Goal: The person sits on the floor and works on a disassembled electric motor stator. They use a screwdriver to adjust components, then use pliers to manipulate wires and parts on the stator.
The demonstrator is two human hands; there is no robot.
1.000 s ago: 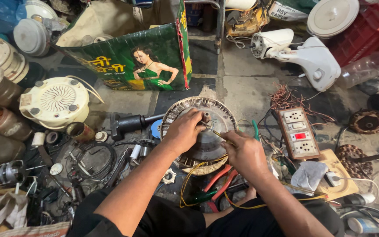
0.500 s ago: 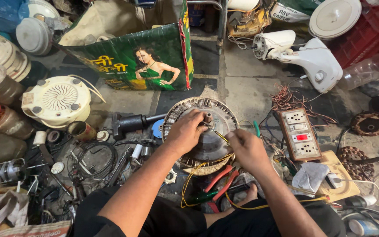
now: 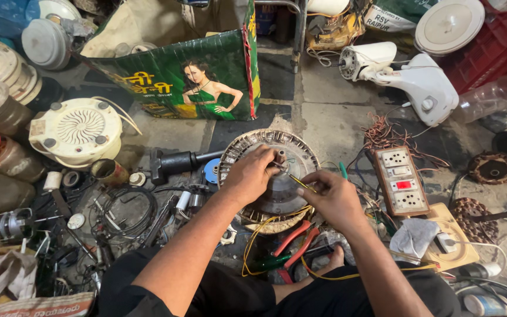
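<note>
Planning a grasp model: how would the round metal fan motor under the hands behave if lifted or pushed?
The round metal fan motor looks like solid metal ringed with windings, so probably stiff and heavy for its size. It lies flat on the floor, so tipping or rolling seems unlikely. The loose yellow wires trailing from it would likely drag and snag on nearby clutter.

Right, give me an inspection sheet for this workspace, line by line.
Surface: grey concrete floor, stained, crowded with parts.
Job's things: round fan motor stator lying flat; thin yellow-handled tool pointed at its hub.
Clutter: red-handled pliers, white fan housing, black hammer, tape rolls, small parts.
Hands: left hand on the stator hub; right hand gripping the tool.
Cables: yellow wires looping from the stator; copper wire tangle.
Surroundings: switch-and-socket board, white table fan body, green printed bag, red crate.
</note>
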